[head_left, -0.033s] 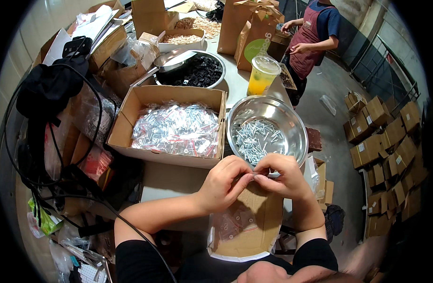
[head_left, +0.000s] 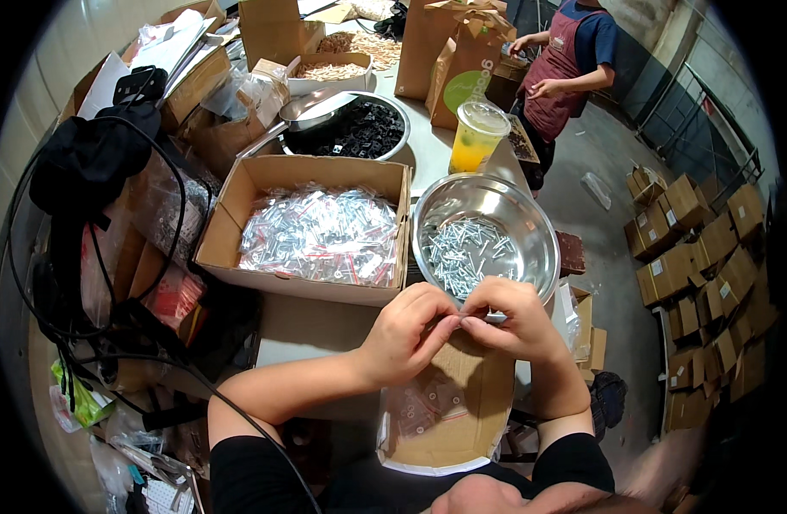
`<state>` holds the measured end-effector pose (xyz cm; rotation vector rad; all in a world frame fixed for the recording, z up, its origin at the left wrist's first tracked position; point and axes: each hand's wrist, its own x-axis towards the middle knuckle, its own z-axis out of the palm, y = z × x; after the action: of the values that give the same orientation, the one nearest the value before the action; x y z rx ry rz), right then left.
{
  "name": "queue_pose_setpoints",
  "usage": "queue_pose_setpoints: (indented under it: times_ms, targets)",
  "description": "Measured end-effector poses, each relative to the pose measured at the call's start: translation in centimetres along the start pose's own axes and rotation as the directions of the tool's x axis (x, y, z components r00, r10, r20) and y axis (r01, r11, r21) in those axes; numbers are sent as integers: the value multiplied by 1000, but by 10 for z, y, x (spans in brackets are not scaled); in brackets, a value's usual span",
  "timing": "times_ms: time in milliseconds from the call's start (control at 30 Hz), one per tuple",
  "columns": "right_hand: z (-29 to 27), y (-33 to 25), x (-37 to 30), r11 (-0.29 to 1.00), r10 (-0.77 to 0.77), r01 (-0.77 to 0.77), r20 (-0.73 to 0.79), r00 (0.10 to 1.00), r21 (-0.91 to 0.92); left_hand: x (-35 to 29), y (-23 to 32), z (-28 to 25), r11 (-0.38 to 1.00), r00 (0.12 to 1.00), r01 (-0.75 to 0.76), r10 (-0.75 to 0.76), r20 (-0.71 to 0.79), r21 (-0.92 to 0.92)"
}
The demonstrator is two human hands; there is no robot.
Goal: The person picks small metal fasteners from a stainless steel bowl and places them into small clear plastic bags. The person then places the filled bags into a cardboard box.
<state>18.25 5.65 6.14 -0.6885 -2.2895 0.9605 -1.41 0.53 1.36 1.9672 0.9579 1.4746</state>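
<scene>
My left hand (head_left: 413, 332) and my right hand (head_left: 515, 319) meet fingertip to fingertip over the near rim of a steel bowl (head_left: 530, 206). Both pinch closed; whatever sits between the fingertips is too small and hidden to make out. Inside the bowl lies a heap of silvery screws (head_left: 464, 257). Below my hands is a shallow cardboard tray (head_left: 475, 411), with small clear plastic bags (head_left: 428, 407) holding washer-like rings. To the left of the bowl stands a cardboard box (head_left: 231, 227) full of clear bags of metal parts (head_left: 316, 236).
Behind the box is a bowl of black parts (head_left: 368, 128) with a steel scoop (head_left: 312, 111) on it. A lidded cup of yellow drink (head_left: 477, 137) stands beyond the screws. Black cables (head_left: 184, 364) hang at left. A person in a red apron (head_left: 558, 73) stands far right, near stacked cartons (head_left: 710, 283).
</scene>
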Motion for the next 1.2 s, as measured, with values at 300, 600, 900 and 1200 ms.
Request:
queue_pose_setpoints:
  times_ms: [300, 600, 900, 1200]
  targets:
    - [-3, 13, 4, 993, -93, 91, 30, 995, 73, 11, 5, -28, 991, 990, 135, -135, -33, -12]
    - [-12, 50, 10, 966, 167, -192, -151, 974, -172, 27, 25, -36, 941, 919, -259, 170, 355, 218]
    - [-14, 81, 6, 784, 380, -267, 94, 920, -561, -48, 17, 29, 895, 395, -445, 163, 904, 34]
    - [-7, 79, 16, 811, 463, -317, 210, 861, -491, -49, 24, 33, 905, 323, -399, -11, 946, 147]
